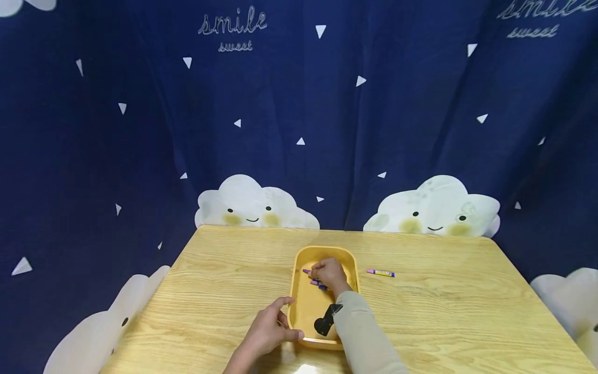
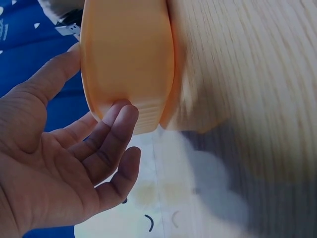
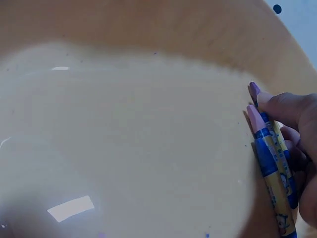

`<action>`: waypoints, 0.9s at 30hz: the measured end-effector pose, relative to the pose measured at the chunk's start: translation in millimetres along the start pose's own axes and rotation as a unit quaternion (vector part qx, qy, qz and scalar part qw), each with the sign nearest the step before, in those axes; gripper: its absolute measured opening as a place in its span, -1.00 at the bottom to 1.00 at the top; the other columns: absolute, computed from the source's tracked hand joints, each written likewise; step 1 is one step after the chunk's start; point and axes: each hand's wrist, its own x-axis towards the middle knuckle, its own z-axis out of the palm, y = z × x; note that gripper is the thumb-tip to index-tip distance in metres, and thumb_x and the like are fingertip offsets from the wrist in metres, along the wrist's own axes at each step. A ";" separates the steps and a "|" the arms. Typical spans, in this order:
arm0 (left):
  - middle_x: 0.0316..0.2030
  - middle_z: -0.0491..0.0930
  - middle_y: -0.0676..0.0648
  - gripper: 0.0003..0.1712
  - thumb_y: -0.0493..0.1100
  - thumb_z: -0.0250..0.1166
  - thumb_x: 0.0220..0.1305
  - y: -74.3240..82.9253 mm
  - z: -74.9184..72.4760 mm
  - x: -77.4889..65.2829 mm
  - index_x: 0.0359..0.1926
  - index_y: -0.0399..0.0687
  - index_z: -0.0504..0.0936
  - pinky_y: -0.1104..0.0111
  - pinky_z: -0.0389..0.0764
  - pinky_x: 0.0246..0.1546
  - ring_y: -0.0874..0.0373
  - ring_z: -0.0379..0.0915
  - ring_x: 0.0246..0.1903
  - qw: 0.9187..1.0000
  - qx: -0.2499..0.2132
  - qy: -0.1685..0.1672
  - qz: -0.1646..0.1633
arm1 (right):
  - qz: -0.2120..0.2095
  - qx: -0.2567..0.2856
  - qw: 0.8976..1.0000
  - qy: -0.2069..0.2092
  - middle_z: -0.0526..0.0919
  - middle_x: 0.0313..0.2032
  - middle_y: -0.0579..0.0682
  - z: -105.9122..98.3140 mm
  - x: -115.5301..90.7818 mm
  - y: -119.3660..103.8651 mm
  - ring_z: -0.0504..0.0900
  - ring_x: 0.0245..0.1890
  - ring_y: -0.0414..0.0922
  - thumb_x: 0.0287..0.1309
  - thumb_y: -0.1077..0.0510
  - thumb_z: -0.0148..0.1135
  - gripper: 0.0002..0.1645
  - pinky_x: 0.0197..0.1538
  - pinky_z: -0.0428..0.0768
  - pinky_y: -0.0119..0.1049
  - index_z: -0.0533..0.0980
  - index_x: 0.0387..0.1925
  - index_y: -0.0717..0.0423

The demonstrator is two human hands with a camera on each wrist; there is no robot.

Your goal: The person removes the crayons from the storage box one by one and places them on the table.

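My left hand (image 1: 268, 327) holds the near-left corner of a yellow plastic box (image 1: 306, 314), thumb and index finger at its rim. In the left wrist view the other fingers curl against the box's outer wall (image 2: 129, 54). My right hand (image 1: 329, 272) reaches into the far half of the box and pinches a purple-tipped crayon (image 3: 254, 90) with a blue and yellow wrapper. Beside that crayon lies a pink-tipped crayon (image 3: 267, 163), nearly parallel to it on the box floor. The hand hides part of the purple-tipped crayon.
Another pink-tipped crayon (image 1: 380, 272) lies on the wooden table (image 1: 448, 306), right of the box. A black wrist camera (image 1: 326, 321) hangs from the right sleeve over the box's near half. Behind the table's far edge hangs a dark blue curtain (image 1: 280, 104) with clouds.
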 end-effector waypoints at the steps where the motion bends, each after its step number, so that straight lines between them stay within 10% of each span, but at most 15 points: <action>1: -0.57 0.47 0.04 -0.13 -0.14 0.56 -0.23 0.1 0.1 0.0 0.16 -0.25 0.39 0.40 0.40 -0.63 0.22 0.36 -0.61 1.000 -0.001 0.000 0.000 | -0.002 -0.012 1.000 0.002 0.62 -0.50 -0.10 -0.3 -0.1 -0.1 0.55 -0.56 -0.22 -0.09 0.14 0.45 -0.87 -0.44 0.50 -0.36 0.69 -0.45 0.11; 27: -0.56 0.47 0.04 -0.13 -0.12 0.56 -0.23 0.3 0.2 -0.1 0.16 -0.22 0.40 0.40 0.39 -0.63 0.22 0.36 -0.61 1.000 -0.002 -0.002 -0.006 | -0.036 -0.034 0.999 0.006 0.64 -0.50 -0.02 -5.2 3.0 0.2 0.53 -0.51 -0.17 -0.24 0.26 0.50 -0.86 -0.44 0.54 -0.36 0.67 -0.54 0.21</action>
